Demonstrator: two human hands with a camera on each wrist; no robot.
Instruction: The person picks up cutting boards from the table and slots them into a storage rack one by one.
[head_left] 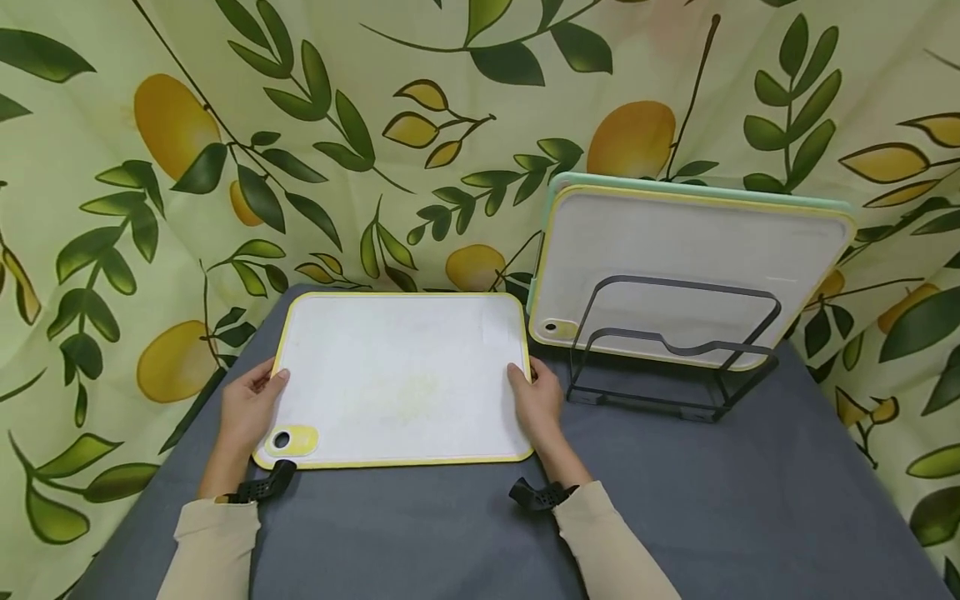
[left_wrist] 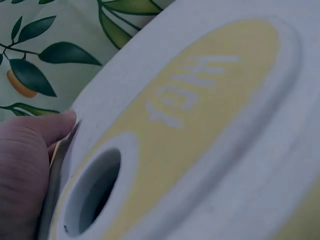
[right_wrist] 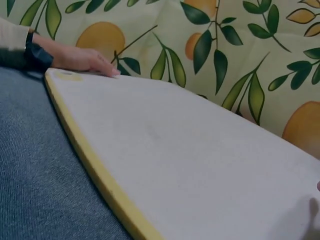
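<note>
Both hands hold a white cutting board (head_left: pixel 405 367) with a yellow edge, one at each short side. My left hand (head_left: pixel 249 407) grips its left edge, thumb on the white face and fingers behind. In the left wrist view the thumb lies near the board's yellow corner patch (left_wrist: pixel 200 95), which has white lettering and a round hole. On the opposite edge, my right hand (head_left: pixel 538 402) holds the board the same way, thumb on top. The right wrist view shows the board's yellow rim (right_wrist: pixel 95 170) close over the grey cloth.
Right of the board stands a black wire rack (head_left: pixel 675 346). Leaning in it are another white board with a yellow rim (head_left: pixel 675 258) and a mint-green board (head_left: pixel 705 192) behind. A grey cloth (head_left: pixel 420 533) covers the table; a fruit-and-leaf patterned curtain (head_left: pixel 337 208) hangs behind.
</note>
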